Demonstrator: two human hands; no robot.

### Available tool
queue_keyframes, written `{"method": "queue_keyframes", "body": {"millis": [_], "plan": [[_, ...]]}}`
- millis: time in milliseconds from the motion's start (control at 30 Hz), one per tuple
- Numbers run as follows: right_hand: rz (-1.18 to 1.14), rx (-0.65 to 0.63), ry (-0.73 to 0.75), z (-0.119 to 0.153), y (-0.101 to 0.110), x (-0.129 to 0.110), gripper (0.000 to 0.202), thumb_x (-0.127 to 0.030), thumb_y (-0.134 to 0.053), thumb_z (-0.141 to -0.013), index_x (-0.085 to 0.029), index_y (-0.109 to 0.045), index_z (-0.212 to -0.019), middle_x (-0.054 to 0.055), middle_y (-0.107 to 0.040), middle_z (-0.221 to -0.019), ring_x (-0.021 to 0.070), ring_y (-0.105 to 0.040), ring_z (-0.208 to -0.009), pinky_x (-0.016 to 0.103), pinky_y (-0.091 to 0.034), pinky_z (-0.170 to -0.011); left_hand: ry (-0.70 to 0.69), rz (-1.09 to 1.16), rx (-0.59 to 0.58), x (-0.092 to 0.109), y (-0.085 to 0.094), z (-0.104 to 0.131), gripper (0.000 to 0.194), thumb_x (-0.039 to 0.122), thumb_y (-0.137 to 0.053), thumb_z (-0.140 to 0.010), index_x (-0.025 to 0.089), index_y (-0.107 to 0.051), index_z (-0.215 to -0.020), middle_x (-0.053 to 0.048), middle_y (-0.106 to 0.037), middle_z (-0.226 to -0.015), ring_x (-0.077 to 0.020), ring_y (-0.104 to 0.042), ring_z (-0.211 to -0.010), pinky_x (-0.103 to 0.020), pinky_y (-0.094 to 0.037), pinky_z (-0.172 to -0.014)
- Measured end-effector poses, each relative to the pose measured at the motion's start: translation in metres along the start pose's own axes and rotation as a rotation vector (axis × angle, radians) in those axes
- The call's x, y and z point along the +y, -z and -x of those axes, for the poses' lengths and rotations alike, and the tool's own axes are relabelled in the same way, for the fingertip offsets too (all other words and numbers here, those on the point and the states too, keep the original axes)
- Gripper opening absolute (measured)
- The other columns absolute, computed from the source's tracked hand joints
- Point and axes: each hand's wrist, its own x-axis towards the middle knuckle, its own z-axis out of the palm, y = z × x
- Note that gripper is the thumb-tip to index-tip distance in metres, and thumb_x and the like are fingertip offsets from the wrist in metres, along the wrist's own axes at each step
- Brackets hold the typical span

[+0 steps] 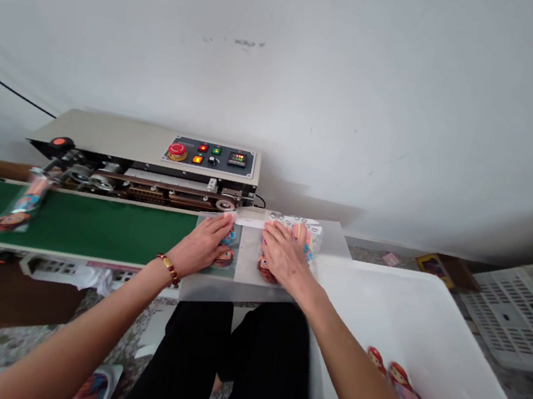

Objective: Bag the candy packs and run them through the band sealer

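- A pale wall [323,94] rises beyond both hands.
- A beige machine [119,136], its panel lit, stands ahead and to the left of the left hand.
- A white bin [403,295] sits to the right of the right hand, printed figures [399,376] inside.
- A green belt [116,223] runs leftward from the left hand.
- The right hand [288,257] lies palm down, open, fingers extended over a clear bag [265,271] with a printed figure.
- The left hand [202,241], fingers nearly straight and close together, touches another bag [224,259] at the belt's right end; whether it pinches the film, one cannot tell.
- A third bag [20,212] lies on the belt, well left of the left hand.
- A beaded bracelet [168,268] circles the left wrist.
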Motion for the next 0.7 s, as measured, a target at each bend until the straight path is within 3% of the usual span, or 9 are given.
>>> {"method": "queue_keyframes", "body": {"millis": [100,200,267,367,500,600,700], "plan": [[-0.038,-0.012,0.025,-0.009,-0.010,-0.012,0.026,-0.019,-0.049,-0.102,-0.022,-0.071,-0.115,0.010,-0.065,-0.136,0.0297,-0.050,-0.135,0.067,-0.006,-0.123,0.073,-0.049,0.021,-0.024,0.011,0.020,0.054,0.026,-0.049,-0.096,0.015,-0.041,-0.148,-0.016,-0.043,-0.158,-0.0314,-0.041,-0.146,-0.056,-0.037,-0.119],[-0.090,0.004,0.039,-0.013,-0.013,-0.020,0.032,-0.020,-0.043,-0.104,-0.024,-0.069,-0.120,0.008,-0.063,-0.139,0.0279,-0.049,-0.136,0.066,-0.010,-0.124,0.200,-0.182,0.107,-0.034,0.020,0.034,0.045,0.021,-0.046,-0.093,0.019,-0.053,-0.137,-0.015,-0.053,-0.151,-0.0388,-0.050,-0.138,-0.071,-0.032,-0.116],[-0.109,0.016,0.016,-0.010,-0.009,-0.019,0.035,-0.019,-0.040,-0.105,-0.023,-0.067,-0.125,0.008,-0.062,-0.141,0.0279,-0.049,-0.137,0.067,-0.010,-0.123,0.235,-0.196,0.175,-0.023,0.020,0.031,0.037,0.020,-0.045,-0.094,0.020,-0.061,-0.127,-0.015,-0.061,-0.141,-0.0377,-0.055,-0.133,-0.071,-0.031,-0.117],[-0.123,0.064,-0.068,0.001,0.001,-0.006,0.036,-0.019,-0.039,-0.105,-0.022,-0.068,-0.126,0.009,-0.063,-0.139,0.0302,-0.050,-0.136,0.069,-0.009,-0.122,0.145,-0.061,0.201,0.019,0.003,0.008,0.033,0.022,-0.042,-0.100,0.019,-0.061,-0.126,-0.013,-0.067,-0.133,-0.0260,-0.060,-0.129,-0.053,-0.038,-0.121],[-0.095,0.092,-0.126,0.017,0.007,0.015,0.035,-0.019,-0.040,-0.105,-0.021,-0.068,-0.126,0.010,-0.064,-0.138,0.0311,-0.050,-0.136,0.069,-0.006,-0.121,0.065,-0.010,0.173,0.068,-0.029,-0.027,0.041,0.025,-0.047,-0.100,0.013,-0.052,-0.139,-0.017,-0.053,-0.150,-0.0271,-0.046,-0.143,-0.049,-0.038,-0.121],[-0.066,0.056,-0.094,0.022,0.005,0.021,0.034,-0.017,-0.042,-0.103,-0.020,-0.067,-0.127,0.011,-0.064,-0.139,0.0318,-0.050,-0.136,0.070,-0.004,-0.121,0.073,-0.060,0.138,0.068,-0.035,-0.034,0.043,0.024,-0.051,-0.098,0.011,-0.052,-0.139,-0.019,-0.050,-0.152,-0.0304,-0.043,-0.145,-0.054,-0.034,-0.122],[-0.052,0.036,-0.039,0.019,0.001,0.019,0.033,-0.018,-0.045,-0.102,-0.019,-0.067,-0.126,0.011,-0.064,-0.139,0.0326,-0.050,-0.136,0.070,-0.003,-0.120,0.059,-0.086,0.107,0.044,-0.024,-0.025,0.043,0.021,-0.051,-0.096,0.013,-0.052,-0.139,-0.018,-0.049,-0.153,-0.0297,-0.042,-0.146,-0.054,-0.032,-0.124]]}}
